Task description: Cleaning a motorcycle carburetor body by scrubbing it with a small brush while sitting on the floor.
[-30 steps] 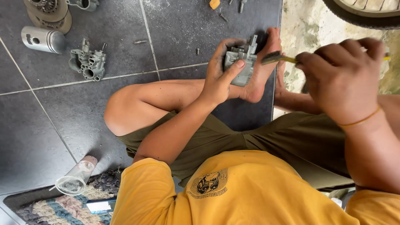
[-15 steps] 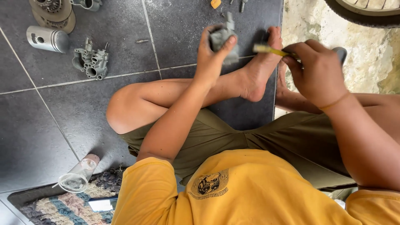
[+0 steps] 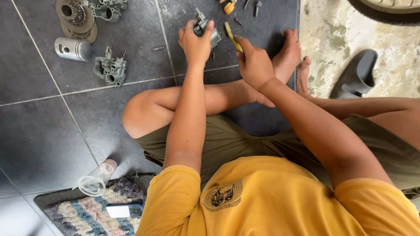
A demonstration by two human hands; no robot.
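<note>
Head view: your left hand (image 3: 195, 41) gripped grey metal carburettor body (image 3: 206, 27), fingers wrapped round it, held low over dark floor tiles (image 3: 39, 131). Your right hand (image 3: 253, 63) closed on yellow-handled tool (image 3: 232, 36), tip toward carburettor body. Second carburettor (image 3: 111, 70), piston (image 3: 72, 48), clutch plates (image 3: 75, 17) lay well apart at left. Plastic cup (image 3: 96, 179) on its side near patterned mat (image 3: 83, 209). Grey sandal (image 3: 356, 74) at right.
</note>
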